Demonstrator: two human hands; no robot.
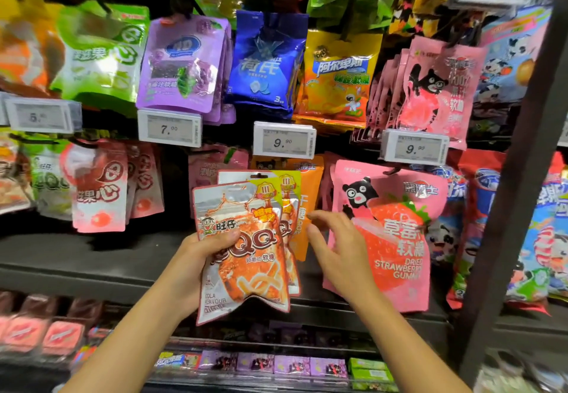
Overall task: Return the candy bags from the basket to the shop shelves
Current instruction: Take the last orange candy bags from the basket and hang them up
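We're right up against the shop shelves point(92, 272), packed with hanging candy, and our left hand point(199, 257) has its thumb and fingers curled round two cola gummy bags point(246, 248), one tucked behind the other, held upright in front of the display. Let's use the 9.90 price tag point(284, 140) as our marker: the cola bags sit just below it and a touch to the left, overlapping an orange bag point(310, 196) hanging behind them. Our right hand point(338, 248) is below the tag and slightly right, fingers spread and loosely bent, gripping nothing, close beside the cola bags' edge. Right of that hand hangs a big pink strawberry gummy bag point(396, 239). Above the tag there's a blue bag point(267, 60), with a purple bag point(184, 63) to its left and a yellow bag point(338, 76) to its right. Down low, well under the tag, dark shelf boards carry rows of small boxes point(276, 365). No basket in our view.
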